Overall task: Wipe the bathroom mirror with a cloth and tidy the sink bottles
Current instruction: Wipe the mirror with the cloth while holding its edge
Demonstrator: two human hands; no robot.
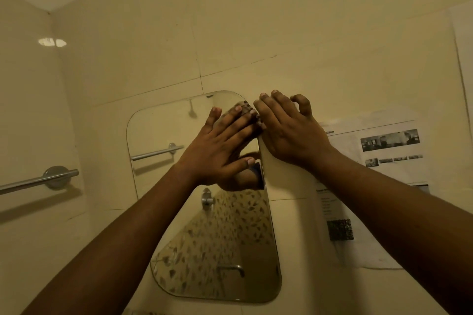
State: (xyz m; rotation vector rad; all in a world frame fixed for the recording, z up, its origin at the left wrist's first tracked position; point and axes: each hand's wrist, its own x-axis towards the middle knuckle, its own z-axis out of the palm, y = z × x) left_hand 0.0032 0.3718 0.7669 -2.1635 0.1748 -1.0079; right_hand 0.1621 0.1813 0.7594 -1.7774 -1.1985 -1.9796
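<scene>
At the far left we see a metal towel bar [38, 179] fixed to the cream tiled wall [153, 41]. Next comes the mirror [163, 125], a rounded pane hung on the back wall, its glass reflecting a second bar and a leaf-patterned surface. Our left hand [217, 145] lies flat on the upper right part of the mirror, fingers spread wide, pressing a small patterned cloth [239, 107] against the glass; only a bit of the cloth shows past the fingertips. Just beside it, our right hand [289, 133] rests over the mirror's right edge and the wall, its grip loose and open, holding nothing we can make out. Farther right, printed paper sheets [384, 161] are stuck to the tiles.
</scene>
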